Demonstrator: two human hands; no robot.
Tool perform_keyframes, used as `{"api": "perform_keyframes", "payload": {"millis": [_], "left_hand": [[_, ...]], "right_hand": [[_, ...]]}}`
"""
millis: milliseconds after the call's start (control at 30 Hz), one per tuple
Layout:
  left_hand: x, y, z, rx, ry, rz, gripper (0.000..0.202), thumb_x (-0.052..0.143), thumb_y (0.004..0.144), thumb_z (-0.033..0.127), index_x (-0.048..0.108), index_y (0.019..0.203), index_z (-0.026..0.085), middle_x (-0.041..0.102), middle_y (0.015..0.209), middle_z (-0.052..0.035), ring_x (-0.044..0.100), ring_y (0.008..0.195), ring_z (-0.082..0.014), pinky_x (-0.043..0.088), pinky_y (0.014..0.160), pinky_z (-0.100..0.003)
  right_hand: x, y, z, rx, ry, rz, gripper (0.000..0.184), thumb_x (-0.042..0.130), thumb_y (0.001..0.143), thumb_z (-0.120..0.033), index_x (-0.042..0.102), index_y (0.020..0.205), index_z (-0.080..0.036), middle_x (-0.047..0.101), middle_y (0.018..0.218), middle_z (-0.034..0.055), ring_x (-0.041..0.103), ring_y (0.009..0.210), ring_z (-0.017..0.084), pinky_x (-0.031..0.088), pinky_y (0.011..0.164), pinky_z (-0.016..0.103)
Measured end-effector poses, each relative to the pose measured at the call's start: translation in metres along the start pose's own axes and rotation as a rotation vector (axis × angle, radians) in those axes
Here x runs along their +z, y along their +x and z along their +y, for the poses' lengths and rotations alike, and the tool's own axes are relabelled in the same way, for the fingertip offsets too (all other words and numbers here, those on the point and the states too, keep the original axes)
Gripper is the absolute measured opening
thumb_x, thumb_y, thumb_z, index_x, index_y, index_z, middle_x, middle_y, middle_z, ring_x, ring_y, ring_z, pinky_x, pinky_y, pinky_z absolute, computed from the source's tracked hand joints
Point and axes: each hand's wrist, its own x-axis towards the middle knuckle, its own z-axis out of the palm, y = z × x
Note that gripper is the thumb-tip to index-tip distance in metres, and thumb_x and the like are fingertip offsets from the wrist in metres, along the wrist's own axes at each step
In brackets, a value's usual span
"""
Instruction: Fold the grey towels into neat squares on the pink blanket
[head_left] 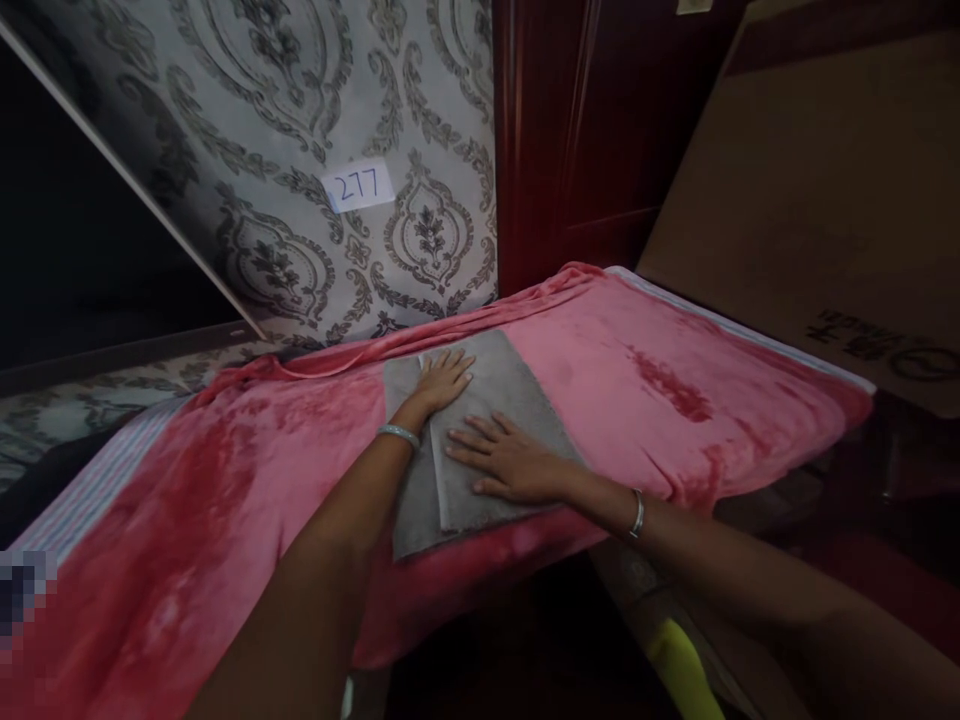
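A grey towel-like cloth, folded over on itself, lies flat across a pink plush blanket. Its upper layer leaves a strip of the lower layer showing along the left side. My left hand rests palm down near the cloth's far left part, fingers spread. Closer to me and further right, my right hand also presses flat on the cloth with its fingers apart. Neither hand grips anything. Each wrist wears a bracelet.
Patterned wallpaper with a paper label reading 277 rises behind the blanket. A dark screen stands at the left. A large cardboard box leans at the right, beside a dark red door. Something yellow shows below.
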Motion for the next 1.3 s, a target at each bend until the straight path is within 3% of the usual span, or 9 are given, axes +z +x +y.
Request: {"api": "perform_keyframes", "payload": {"millis": [200,300,400,533,667,833,1033,1167,1300], "left_hand": [[-0.003,0.0,0.002,-0.021,0.014,-0.016,0.054,0.039,0.103,0.042,0.041,0.156,0.035,0.027,0.17,-0.0024,0.017,0.158,-0.0294,0.007,0.126,-0.057],[-0.013,-0.002,0.008,-0.019,0.044,-0.047,0.054,0.04,0.103,0.041,0.042,0.156,0.032,0.029,0.169,-0.0048,0.018,0.158,-0.0313,0.007,0.125,-0.061],[-0.027,0.003,0.022,0.075,0.075,-0.02,0.049,0.042,0.102,0.04,0.052,0.15,0.032,0.036,0.166,-0.0038,0.023,0.156,-0.0323,0.005,0.126,-0.061],[-0.033,0.029,0.048,0.248,0.02,-0.008,0.048,0.032,0.105,0.038,0.052,0.149,0.036,0.037,0.165,0.0022,0.023,0.156,-0.0247,0.005,0.128,-0.052],[-0.012,0.058,0.062,0.209,0.039,-0.097,0.048,0.035,0.104,0.042,0.051,0.15,0.039,0.033,0.167,0.0029,0.02,0.157,-0.0253,0.004,0.127,-0.057],[0.012,0.067,0.056,0.183,0.061,-0.145,0.051,0.034,0.104,0.044,0.044,0.154,0.042,0.028,0.169,0.0043,0.015,0.158,-0.0278,0.004,0.125,-0.061],[0.012,0.062,0.055,0.206,0.054,-0.133,0.051,0.03,0.105,0.045,0.044,0.154,0.04,0.027,0.17,0.0033,0.013,0.159,-0.0285,0.005,0.125,-0.061],[0.013,0.062,0.056,0.22,0.057,-0.101,0.05,0.032,0.105,0.044,0.046,0.153,0.039,0.028,0.169,0.0023,0.017,0.158,-0.0299,0.006,0.125,-0.062],[0.016,0.062,0.058,0.222,0.044,-0.094,0.051,0.032,0.104,0.045,0.047,0.152,0.04,0.028,0.169,0.0028,0.017,0.158,-0.0297,0.006,0.125,-0.063]], "right_hand": [[0.009,-0.033,-0.04,-0.03,0.101,-0.046,0.069,0.054,0.102,-0.049,0.029,0.163,-0.029,0.023,0.169,0.0054,0.008,0.158,0.026,0.002,0.127,0.056],[0.0,-0.044,-0.042,-0.05,0.172,-0.064,0.063,0.05,0.104,-0.051,0.033,0.161,-0.029,0.03,0.167,0.0043,0.014,0.157,0.023,0.006,0.128,0.052],[-0.021,-0.042,-0.016,-0.012,0.158,0.025,0.057,0.047,0.105,-0.05,0.043,0.157,-0.027,0.036,0.164,0.0062,0.022,0.156,0.023,0.012,0.127,0.051],[-0.045,-0.023,0.043,0.065,0.09,0.142,0.052,0.046,0.106,-0.044,0.048,0.154,-0.022,0.041,0.162,0.0102,0.027,0.154,0.024,0.02,0.125,0.053],[-0.034,-0.011,0.08,0.076,0.053,0.106,0.053,0.046,0.106,-0.045,0.047,0.155,-0.023,0.043,0.161,0.0104,0.028,0.154,0.025,0.02,0.125,0.055],[-0.012,-0.014,0.088,0.065,0.048,0.113,0.06,0.044,0.105,-0.051,0.036,0.16,-0.028,0.028,0.168,0.0091,0.018,0.157,0.025,0.015,0.125,0.057],[-0.013,-0.03,0.068,0.021,0.11,0.061,0.063,0.056,0.1,-0.054,0.039,0.158,-0.034,0.027,0.168,0.0053,0.011,0.157,0.032,0.01,0.124,0.064],[-0.005,-0.062,0.026,-0.051,0.145,0.085,0.068,0.063,0.097,-0.047,0.036,0.159,-0.037,0.031,0.167,0.0026,0.014,0.157,0.029,0.012,0.125,0.06],[0.0,-0.094,-0.018,-0.026,0.18,0.093,0.072,0.065,0.096,-0.043,0.032,0.16,-0.037,0.035,0.165,0.0017,0.016,0.157,0.026,0.014,0.127,0.057]]}}
